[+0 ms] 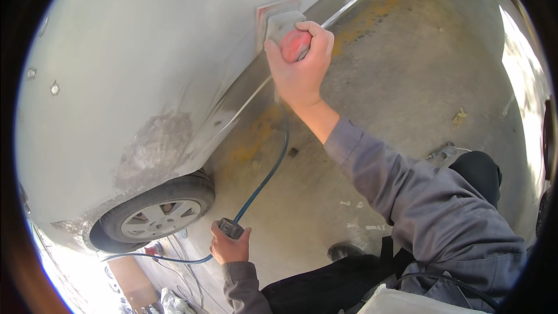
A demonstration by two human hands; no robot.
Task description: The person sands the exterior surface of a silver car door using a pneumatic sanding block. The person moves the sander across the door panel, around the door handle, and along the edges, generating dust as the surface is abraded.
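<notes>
My right hand [305, 72] is wrapped around the rounded red top of a power sander [295, 44]. The sander's square, dusty pad lies against the lower side of a pale grey car body [145, 40]. A blue hose [264, 183] hangs below the sander and runs to my left hand [229, 249]. Those fingers are closed around a small dark boxy piece [231, 228], where the hose passes; its exact kind is unclear. Left of it, the hose continues past the car's wheel [160, 218]. A rough, darker sanded patch [157, 145] shows on the panel above the wheel.
Concrete floor [378, 139] with yellowish stains runs along the car. A small metal tool [446, 151] lies near my knee. A brown cardboard-like piece [133, 282], cables and crumpled plastic lie at the lower left. My dark shoe [344, 250] rests on the floor.
</notes>
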